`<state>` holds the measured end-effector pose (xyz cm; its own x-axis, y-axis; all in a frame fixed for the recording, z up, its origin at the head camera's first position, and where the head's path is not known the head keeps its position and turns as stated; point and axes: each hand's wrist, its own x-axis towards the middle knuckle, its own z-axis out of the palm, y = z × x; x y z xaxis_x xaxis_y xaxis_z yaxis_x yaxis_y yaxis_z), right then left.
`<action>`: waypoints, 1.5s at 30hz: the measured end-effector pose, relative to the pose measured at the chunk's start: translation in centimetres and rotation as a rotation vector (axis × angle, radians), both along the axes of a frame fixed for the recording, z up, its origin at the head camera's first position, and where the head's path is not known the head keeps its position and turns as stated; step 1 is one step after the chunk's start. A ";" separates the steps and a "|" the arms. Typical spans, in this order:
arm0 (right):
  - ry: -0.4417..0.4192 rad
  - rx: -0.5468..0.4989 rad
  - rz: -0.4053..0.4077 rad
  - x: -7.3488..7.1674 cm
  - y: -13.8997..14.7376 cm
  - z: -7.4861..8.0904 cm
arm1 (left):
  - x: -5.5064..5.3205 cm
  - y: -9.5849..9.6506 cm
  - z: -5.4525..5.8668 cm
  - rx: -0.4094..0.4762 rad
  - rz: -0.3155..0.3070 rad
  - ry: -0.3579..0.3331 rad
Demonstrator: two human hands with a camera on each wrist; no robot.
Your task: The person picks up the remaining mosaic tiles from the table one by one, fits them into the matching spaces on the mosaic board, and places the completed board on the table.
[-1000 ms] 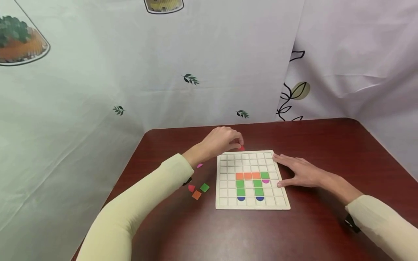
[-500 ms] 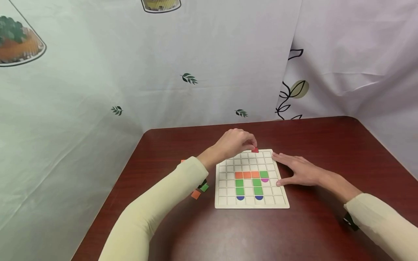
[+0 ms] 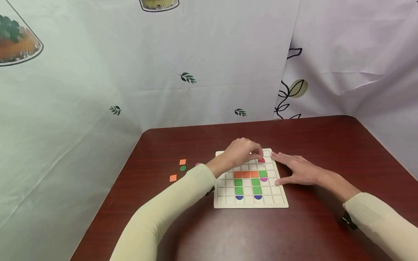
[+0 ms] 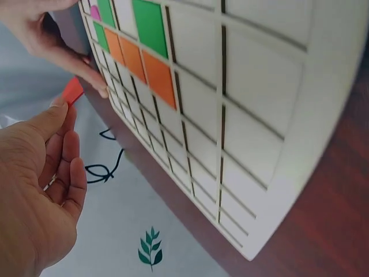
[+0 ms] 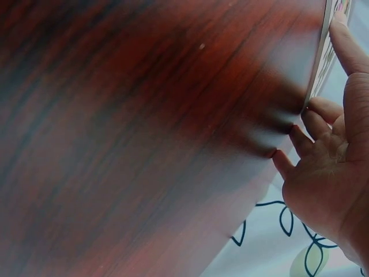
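Note:
A white grid board (image 3: 225, 202) lies flat on the dark red table. Set in its cells are orange squares (image 3: 246, 174), green squares (image 3: 239, 190), blue half-circles (image 3: 258, 197) and a magenta half-circle (image 3: 263, 179). Between thumb and fingertips my left hand (image 3: 242, 152) pinches a red piece (image 4: 73, 90) with a curved edge, over the far right cells above the green square at the row's end. My right hand (image 3: 300, 170) rests at the board's right edge, fingers spread and fairly straight, thumb at the rim; in the right wrist view its fingertips touch the table.
Left of the board, loose orange squares (image 3: 173, 178), a green circle (image 3: 183, 168) and a magenta piece (image 3: 197, 164) lie on the table (image 3: 248, 235). The left sleeve (image 3: 176, 203) covers the area nearer me. A patterned white cloth (image 3: 209, 54) hangs behind the table.
My left hand has carried the red piece from beyond the board's far edge rightward and nearer, over the upper right cells. The right hand keeps its place at the edge.

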<state>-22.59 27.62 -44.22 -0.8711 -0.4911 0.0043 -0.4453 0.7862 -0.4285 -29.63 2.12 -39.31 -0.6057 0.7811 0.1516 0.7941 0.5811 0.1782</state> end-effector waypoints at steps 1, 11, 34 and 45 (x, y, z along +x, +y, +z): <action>0.000 -0.001 0.000 0.0 0.0 0.0 | 0.0 0.1 -0.2 -0.003 0.004 -0.001; 0.011 -0.014 0.018 0.0 0.1 0.2 | 0.4 0.7 -1.7 -0.033 0.020 -0.041; 0.020 -0.002 0.023 0.0 0.1 0.1 | 0.4 0.7 -2.5 -0.066 0.045 -0.034; 0.032 -0.002 0.031 0.0 0.0 0.0 | 0.4 0.6 -3.0 -0.089 0.051 -0.011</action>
